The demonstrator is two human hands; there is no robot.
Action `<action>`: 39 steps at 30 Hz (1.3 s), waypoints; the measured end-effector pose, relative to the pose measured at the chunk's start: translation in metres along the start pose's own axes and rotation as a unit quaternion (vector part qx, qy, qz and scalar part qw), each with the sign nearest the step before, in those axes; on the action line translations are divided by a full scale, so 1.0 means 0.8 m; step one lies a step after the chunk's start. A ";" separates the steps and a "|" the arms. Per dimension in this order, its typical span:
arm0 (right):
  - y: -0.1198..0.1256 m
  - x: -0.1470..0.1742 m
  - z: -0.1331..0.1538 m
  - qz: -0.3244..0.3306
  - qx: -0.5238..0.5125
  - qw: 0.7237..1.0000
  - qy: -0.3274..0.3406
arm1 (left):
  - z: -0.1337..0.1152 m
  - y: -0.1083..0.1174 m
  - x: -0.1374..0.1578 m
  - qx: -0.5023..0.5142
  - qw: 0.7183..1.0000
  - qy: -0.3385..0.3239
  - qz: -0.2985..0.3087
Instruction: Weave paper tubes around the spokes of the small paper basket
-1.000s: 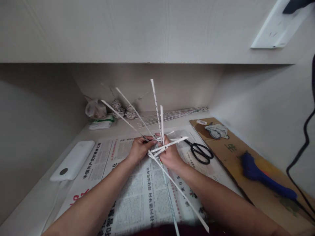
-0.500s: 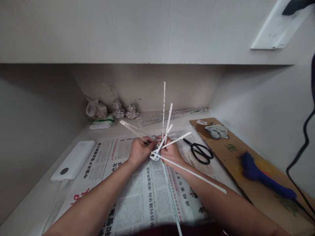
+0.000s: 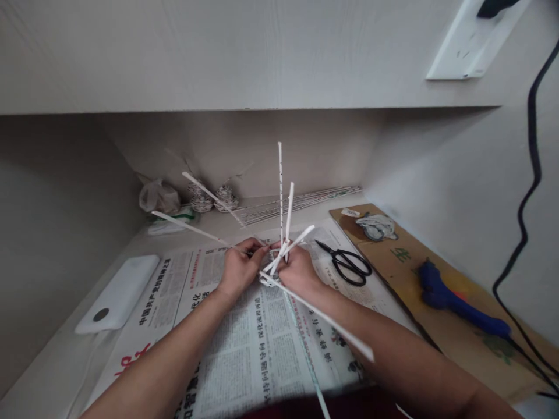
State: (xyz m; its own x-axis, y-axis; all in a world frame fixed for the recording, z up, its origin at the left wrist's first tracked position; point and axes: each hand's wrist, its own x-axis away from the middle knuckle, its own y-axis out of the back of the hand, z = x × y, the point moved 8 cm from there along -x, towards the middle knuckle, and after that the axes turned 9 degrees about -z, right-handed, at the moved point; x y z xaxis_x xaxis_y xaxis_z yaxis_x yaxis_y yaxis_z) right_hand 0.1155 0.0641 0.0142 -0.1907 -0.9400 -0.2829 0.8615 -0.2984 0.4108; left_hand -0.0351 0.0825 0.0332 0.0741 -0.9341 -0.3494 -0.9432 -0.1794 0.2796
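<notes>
Between my hands is a small woven piece made of rolled paper sticks [image 3: 269, 280], held above the newspaper [image 3: 238, 349]. Several white paper sticks fan out from it; one upright paper stick [image 3: 280, 180] stands tallest, and another slants down over my right forearm. My left hand [image 3: 242, 265] is closed, fingers pinching at the left side where two sticks point to the upper left. My right hand [image 3: 299, 267] grips the right side of the weave, its fingertips partly hidden behind crossing sticks. A pale green strand [image 3: 308, 361] hangs from the piece toward me.
Black scissors [image 3: 347, 262] lie right of my right hand. Cardboard [image 3: 393, 291] carries a blue glue gun [image 3: 458, 302] and a crumpled wad [image 3: 376, 227]. A white power bank [image 3: 117, 294] lies left. At the back are loose paper sticks [image 3: 305, 203], woven gourd shapes [image 3: 226, 199] and a plastic bag [image 3: 159, 196].
The two sticks at my left hand have spread apart and reach further left. A stick that pointed right has swung more upright. The whole view has shifted slightly.
</notes>
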 end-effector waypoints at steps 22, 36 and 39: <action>-0.014 0.010 0.008 0.068 -0.042 0.996 0.036 | 0.035 -0.004 -0.012 0.086 0.944 0.163 0.273; -0.001 0.014 0.035 0.078 0.060 0.985 0.144 | 0.033 -0.021 -0.004 0.137 0.954 0.157 0.217; 0.001 0.011 0.033 0.079 0.068 0.986 0.129 | 0.029 -0.021 -0.003 0.152 0.959 0.147 0.191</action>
State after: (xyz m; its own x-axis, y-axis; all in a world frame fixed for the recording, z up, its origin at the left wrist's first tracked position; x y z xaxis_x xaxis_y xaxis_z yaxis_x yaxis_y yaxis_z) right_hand 0.1017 0.0509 0.0347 0.0810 -0.9085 -0.4100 0.7963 -0.1884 0.5748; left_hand -0.0268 0.0946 0.0087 -0.2491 -0.9685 0.0063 -0.9673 0.2491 0.0483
